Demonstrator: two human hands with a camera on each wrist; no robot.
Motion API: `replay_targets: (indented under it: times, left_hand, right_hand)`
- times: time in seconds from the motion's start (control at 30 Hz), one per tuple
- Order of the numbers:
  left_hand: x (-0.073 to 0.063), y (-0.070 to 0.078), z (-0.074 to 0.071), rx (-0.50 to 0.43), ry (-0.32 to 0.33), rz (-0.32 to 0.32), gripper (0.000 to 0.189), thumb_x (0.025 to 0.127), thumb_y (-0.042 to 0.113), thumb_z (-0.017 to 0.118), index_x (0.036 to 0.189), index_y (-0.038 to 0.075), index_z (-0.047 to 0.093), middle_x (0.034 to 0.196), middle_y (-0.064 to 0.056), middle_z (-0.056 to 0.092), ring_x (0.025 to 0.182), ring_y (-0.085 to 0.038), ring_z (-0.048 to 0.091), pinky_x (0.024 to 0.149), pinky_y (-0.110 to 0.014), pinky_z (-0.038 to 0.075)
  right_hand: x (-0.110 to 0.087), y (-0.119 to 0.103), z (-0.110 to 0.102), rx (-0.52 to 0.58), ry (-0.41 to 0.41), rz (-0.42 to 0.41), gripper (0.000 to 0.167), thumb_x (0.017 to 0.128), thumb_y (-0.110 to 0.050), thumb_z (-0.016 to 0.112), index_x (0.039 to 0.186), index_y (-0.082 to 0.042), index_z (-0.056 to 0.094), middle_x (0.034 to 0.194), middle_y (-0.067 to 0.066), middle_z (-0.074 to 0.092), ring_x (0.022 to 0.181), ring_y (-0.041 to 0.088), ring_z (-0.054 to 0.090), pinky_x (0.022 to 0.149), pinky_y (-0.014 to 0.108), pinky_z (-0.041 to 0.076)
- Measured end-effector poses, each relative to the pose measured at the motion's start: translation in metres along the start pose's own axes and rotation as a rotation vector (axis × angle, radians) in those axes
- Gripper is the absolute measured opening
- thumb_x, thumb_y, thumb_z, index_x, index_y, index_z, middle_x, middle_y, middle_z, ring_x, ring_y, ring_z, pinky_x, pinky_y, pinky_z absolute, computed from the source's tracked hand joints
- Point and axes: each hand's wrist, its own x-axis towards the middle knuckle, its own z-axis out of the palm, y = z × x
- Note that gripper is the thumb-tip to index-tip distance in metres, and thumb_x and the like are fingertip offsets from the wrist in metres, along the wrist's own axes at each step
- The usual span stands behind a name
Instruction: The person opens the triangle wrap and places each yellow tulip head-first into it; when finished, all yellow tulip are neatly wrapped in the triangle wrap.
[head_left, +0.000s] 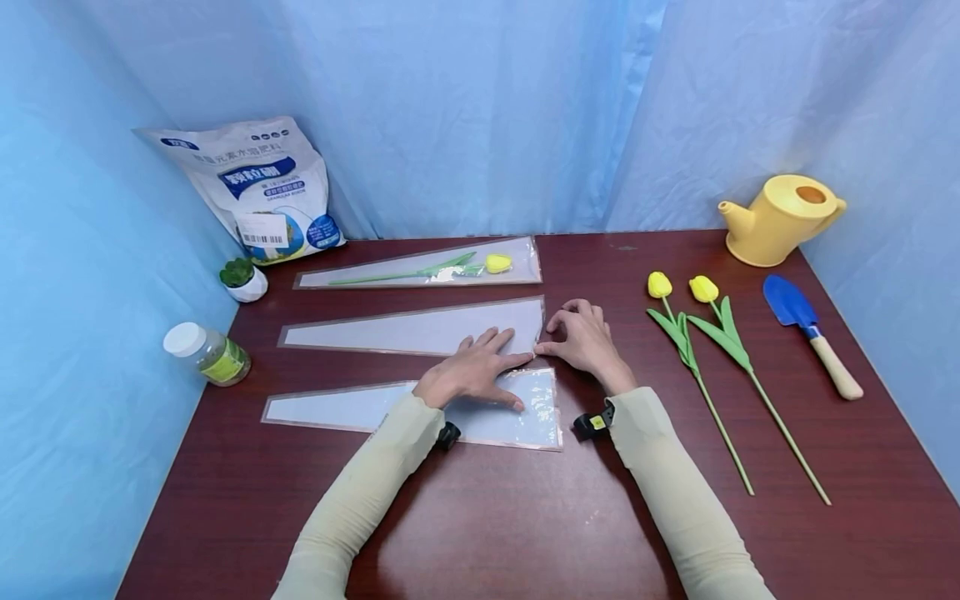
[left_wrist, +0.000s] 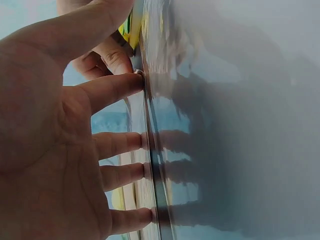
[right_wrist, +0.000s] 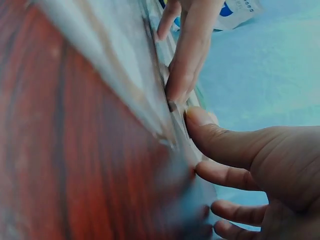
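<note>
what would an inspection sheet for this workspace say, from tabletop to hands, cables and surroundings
Surface: dark red-brown table, glossy
Job's things: far sleeve holds a yellow tulip; middle sleeve and near sleeve show no flower; two loose tulips lie right
Clutter: bag, potted plant, jar left; watering can, trowel right
Left hand: fingers spread, tips on the middle sleeve
Right hand: thumb at that sleeve's near right corner; grip unclear
Cables: nothing seen
Surroundings: pale blue curtains
</note>
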Motion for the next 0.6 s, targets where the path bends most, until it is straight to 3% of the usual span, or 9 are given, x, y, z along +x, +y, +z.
replay_targets:
  times: [0.1, 0.2, 0.27, 0.43, 0.5, 0.6]
  left_hand:
    - [0.001, 0.0, 0.0, -0.004, -0.006, -0.006, 0.087, 0.084, 0.065, 0.068, 0.157, 0.035, 0.031, 0.171, -0.009, 0.008, 0.158, -0.035, 0.007, 0.123, -0.064, 0.016]
    - [0.001, 0.0, -0.002, -0.003, -0.01, -0.002, 0.086, 0.084, 0.065, 0.068, 0.157, 0.035, 0.032, 0.17, -0.009, 0.009, 0.158, -0.035, 0.008, 0.123, -0.064, 0.017]
    - [0.001, 0.0, -0.004, 0.003, -0.014, 0.006, 0.085, 0.084, 0.064, 0.068, 0.156, 0.035, 0.033, 0.17, -0.009, 0.011, 0.158, -0.035, 0.01, 0.122, -0.065, 0.019]
    - [0.003, 0.0, -0.013, -0.018, -0.012, 0.033, 0.078, 0.085, 0.058, 0.071, 0.152, 0.031, 0.042, 0.167, -0.012, 0.019, 0.155, -0.033, 0.019, 0.119, -0.064, 0.026]
    - [0.004, 0.001, -0.017, -0.047, 0.034, 0.034, 0.07, 0.088, 0.051, 0.072, 0.149, 0.026, 0.048, 0.165, -0.014, 0.026, 0.152, -0.034, 0.025, 0.118, -0.062, 0.03]
    - [0.008, 0.005, -0.022, -0.142, 0.196, 0.012, 0.054, 0.093, 0.032, 0.069, 0.142, 0.014, 0.056, 0.156, -0.019, 0.04, 0.144, -0.035, 0.039, 0.115, -0.054, 0.039]
  right_hand:
    - [0.001, 0.0, 0.0, 0.036, -0.01, -0.036, 0.038, 0.084, -0.036, 0.081, 0.105, -0.005, 0.072, 0.133, 0.022, 0.05, 0.123, 0.042, 0.04, 0.099, 0.057, 0.038]
    - [0.002, 0.0, -0.001, 0.09, -0.05, -0.062, 0.039, 0.088, -0.032, 0.077, 0.112, -0.002, 0.071, 0.123, 0.022, 0.058, 0.115, 0.038, 0.051, 0.097, 0.052, 0.044]
    - [0.003, -0.001, -0.003, 0.142, -0.081, -0.056, 0.04, 0.093, -0.031, 0.071, 0.119, 0.0, 0.068, 0.12, 0.021, 0.063, 0.111, 0.034, 0.058, 0.096, 0.047, 0.048]
    - [0.004, -0.006, -0.008, 0.306, -0.143, 0.015, 0.043, 0.105, -0.036, 0.05, 0.129, -0.002, 0.063, 0.109, 0.02, 0.07, 0.092, 0.027, 0.067, 0.077, 0.037, 0.057]
    - [0.003, -0.008, -0.009, 0.365, -0.157, 0.041, 0.045, 0.107, -0.038, 0.044, 0.126, -0.002, 0.063, 0.104, 0.02, 0.068, 0.085, 0.024, 0.067, 0.069, 0.033, 0.058]
    - [0.003, -0.008, -0.009, 0.417, -0.15, 0.07, 0.049, 0.107, -0.041, 0.039, 0.123, 0.0, 0.062, 0.104, 0.02, 0.067, 0.081, 0.019, 0.067, 0.063, 0.028, 0.057]
